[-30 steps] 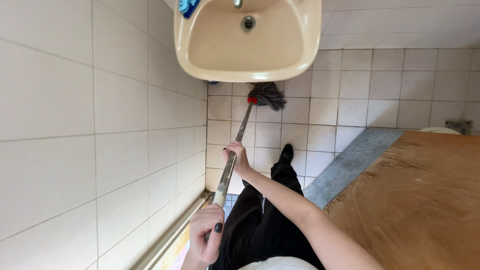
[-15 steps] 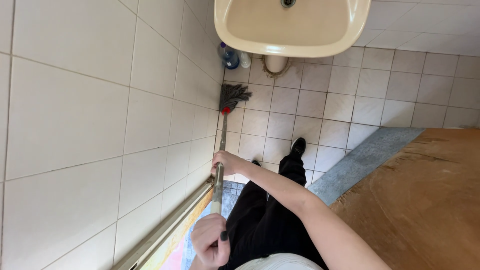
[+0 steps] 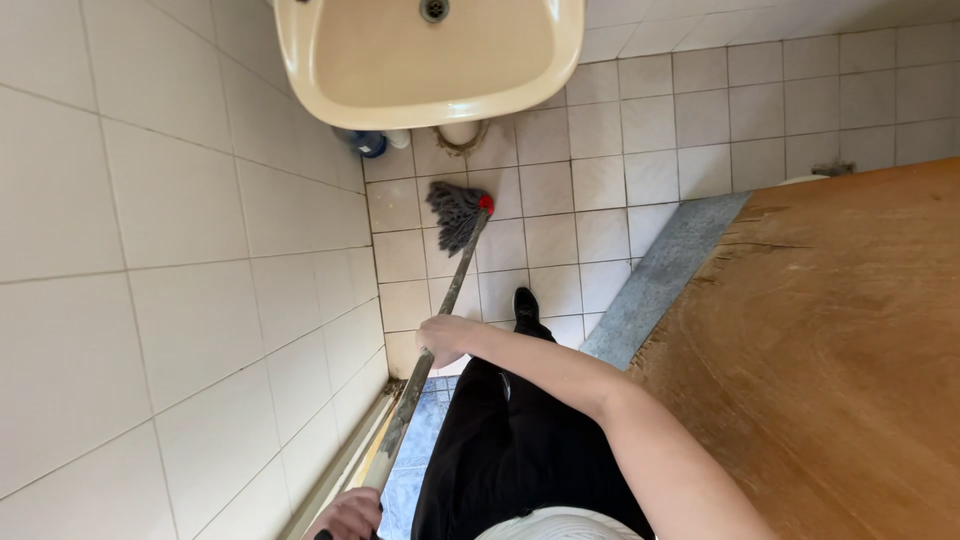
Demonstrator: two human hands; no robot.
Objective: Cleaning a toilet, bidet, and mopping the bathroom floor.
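I hold a mop in both hands. Its grey string head (image 3: 455, 215) with a red collar (image 3: 486, 203) rests on the pale floor tiles (image 3: 610, 225), just in front of the sink pedestal (image 3: 460, 131). The worn wooden handle (image 3: 448, 290) slants down toward me. My right hand (image 3: 443, 336) grips the handle about midway, the arm reaching in from the lower right. My left hand (image 3: 349, 518) is closed around the handle's near end at the bottom edge, partly cut off.
A beige sink (image 3: 330, 100) hangs overhead at the top. A blue bottle (image 3: 368, 143) stands by the white tiled wall (image 3: 170, 260) on the left. A brown wooden panel (image 3: 830, 350) and a grey sill (image 3: 665, 272) fill the right. My black shoe (image 3: 525, 300) stands near the mop.
The mop head has swung away from the wall toward the sink pedestal, strings now trailing left of the collar. My left hand has dropped lower in view; the camera shifted right.
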